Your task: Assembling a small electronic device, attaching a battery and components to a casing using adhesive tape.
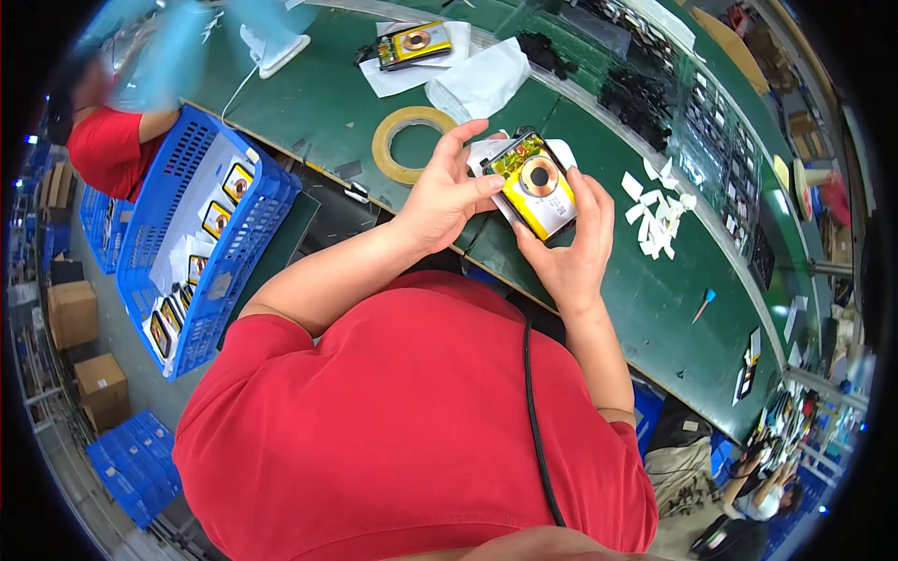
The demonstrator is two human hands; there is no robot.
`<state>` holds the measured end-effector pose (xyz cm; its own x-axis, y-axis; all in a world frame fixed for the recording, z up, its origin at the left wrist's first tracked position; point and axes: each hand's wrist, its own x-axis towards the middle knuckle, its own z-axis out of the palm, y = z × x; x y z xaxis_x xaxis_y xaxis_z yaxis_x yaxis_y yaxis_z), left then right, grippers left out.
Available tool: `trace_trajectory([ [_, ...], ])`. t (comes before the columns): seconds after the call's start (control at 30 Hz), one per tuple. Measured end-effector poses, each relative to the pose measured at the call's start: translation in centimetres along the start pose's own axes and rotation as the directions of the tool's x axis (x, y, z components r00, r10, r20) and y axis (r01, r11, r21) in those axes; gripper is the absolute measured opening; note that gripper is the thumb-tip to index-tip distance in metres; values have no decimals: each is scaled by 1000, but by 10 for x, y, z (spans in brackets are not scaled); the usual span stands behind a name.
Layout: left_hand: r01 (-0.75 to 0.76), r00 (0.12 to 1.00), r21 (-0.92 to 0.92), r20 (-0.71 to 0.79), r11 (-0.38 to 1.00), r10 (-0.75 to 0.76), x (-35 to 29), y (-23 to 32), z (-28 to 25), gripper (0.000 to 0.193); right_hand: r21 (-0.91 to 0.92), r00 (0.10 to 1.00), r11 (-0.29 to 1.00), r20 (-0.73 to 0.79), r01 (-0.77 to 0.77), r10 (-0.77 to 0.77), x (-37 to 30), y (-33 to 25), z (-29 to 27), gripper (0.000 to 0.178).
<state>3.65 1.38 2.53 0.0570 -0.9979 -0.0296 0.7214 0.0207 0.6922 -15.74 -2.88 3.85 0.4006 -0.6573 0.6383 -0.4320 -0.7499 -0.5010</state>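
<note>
An opened electronic unit (540,178) is tilted over the table's near edge. It has a silver battery, a yellow border, a round copper coil and a circuit board at its upper end. My right hand (572,252) is closed around its right side and lower corner, with the thumb at the bottom. On the other side is my left hand (444,198), its index finger stretched out and its thumb against the unit's left edge. Its lower fingers are partly hidden. White paper (564,152) lies behind the unit.
A tape roll (382,150) lies left of the unit. Beyond it are a similar unit (412,45) and a white sheet (479,79). White strips (659,213) and a blue-tipped tool (708,297) lie to the right. A blue crate (245,245) with several units stands left, near a co-worker's red sleeve (105,150).
</note>
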Motion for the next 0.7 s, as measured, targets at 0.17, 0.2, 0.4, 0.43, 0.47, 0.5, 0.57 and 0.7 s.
trace_trajectory([
  [0.17,-92,995,125,-21,988,95,-1,15,-11,80,49,988,991,103,-124,118,10,-4,7,112],
  [0.2,-114,993,148,-23,982,118,0,18,-11,84,72,973,978,139,-196,185,12,5,6,111],
  [0.4,-246,967,255,132,935,219,8,25,-30,89,565,664,349,633,-748,398,33,-1,0,95],
  [0.43,-241,970,392,123,888,209,6,31,-29,89,639,709,311,598,-704,375,31,-3,4,89],
  [0.47,-240,971,422,84,875,226,2,36,-27,92,646,727,336,590,-686,350,33,-1,9,86],
  [0.5,-259,959,365,-13,894,283,-3,33,-26,94,674,766,364,553,-643,328,34,-3,16,84],
  [0.57,-139,953,6,-271,990,135,-17,42,-16,96,709,812,396,505,-584,293,40,-13,25,84],
  [0.7,40,978,-250,-188,967,-89,-30,30,-35,64,691,824,452,513,-564,243,45,-29,41,83],
])
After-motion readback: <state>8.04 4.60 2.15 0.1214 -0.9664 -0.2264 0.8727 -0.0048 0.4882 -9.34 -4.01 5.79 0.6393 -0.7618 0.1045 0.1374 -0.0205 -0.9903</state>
